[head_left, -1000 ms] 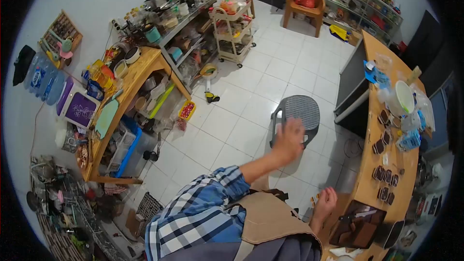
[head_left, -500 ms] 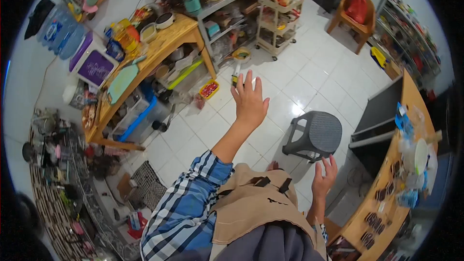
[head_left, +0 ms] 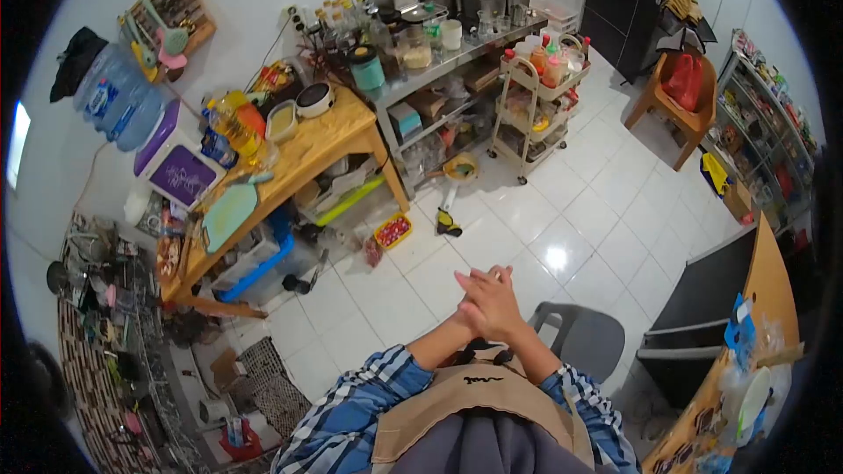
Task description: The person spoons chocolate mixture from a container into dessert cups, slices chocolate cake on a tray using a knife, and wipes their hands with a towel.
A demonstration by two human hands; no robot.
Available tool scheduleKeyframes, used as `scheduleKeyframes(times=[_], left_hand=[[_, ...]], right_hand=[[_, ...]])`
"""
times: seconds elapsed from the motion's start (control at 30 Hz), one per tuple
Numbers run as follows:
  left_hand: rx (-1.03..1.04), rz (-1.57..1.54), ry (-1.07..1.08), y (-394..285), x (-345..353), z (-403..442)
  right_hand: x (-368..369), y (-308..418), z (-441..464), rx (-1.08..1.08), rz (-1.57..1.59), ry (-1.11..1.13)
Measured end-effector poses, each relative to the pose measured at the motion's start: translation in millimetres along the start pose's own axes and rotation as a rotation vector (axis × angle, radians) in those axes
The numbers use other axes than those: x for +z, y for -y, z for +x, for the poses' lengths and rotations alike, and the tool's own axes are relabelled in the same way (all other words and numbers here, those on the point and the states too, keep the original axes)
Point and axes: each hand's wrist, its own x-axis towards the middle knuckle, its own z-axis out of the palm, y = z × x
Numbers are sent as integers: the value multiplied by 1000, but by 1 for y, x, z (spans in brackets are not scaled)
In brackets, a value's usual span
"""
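Note:
My two hands are clasped together in front of the beige apron [head_left: 474, 395], over the tiled floor. My right hand [head_left: 499, 307] lies across my left hand [head_left: 467, 318] and covers much of it. Their fingers look folded into each other, and no object shows between them. Both forearms come out of blue, black and white checked sleeves. Just right of my right wrist stands a dark grey plastic stool [head_left: 590, 338], partly hidden by my arm.
A wooden table [head_left: 338, 136] with a green cutting board [head_left: 230, 218] stands at left. Beyond are a metal shelf [head_left: 439, 70], a trolley [head_left: 527, 118] and an orange chair [head_left: 672, 110]. A yellow basket [head_left: 392, 230] sits on the floor. At right is a wooden desk [head_left: 764, 272].
My hands, spread apart half a second ago, have come together and clasped. The view has tilted up, so the shelf and door show more and the stool sits lower.

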Motion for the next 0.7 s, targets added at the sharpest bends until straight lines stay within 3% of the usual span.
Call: scheduleKeyframes(times=[0.1,0.2,0.23,0.3,0.37,0.43,0.53,0.63,0.7], left_hand=[[-42,-151,16,31,-1,44],[-84,-202,225,58,-14,64],[-126,-296,108,67,-22,72],[-198,-473,-123,93,-34,87],[-251,-433,-273,133,-40,109],[-300,-467,-401,183,-35,128],[-431,-562,-519,242,-30,157],[-489,-543,-279,296,-17,185],[-399,-547,-188,326,1,201]], right_hand=[[-11,-49,45,119,30,3],[-1,-93,72,312,63,-26],[1,-114,82,380,72,-56],[21,-162,80,476,-252,-176],[29,-208,73,719,-182,106],[41,-235,54,491,-164,-76],[31,-248,77,902,260,-147],[4,-246,138,892,-245,-151],[11,-268,175,818,-222,-227]])
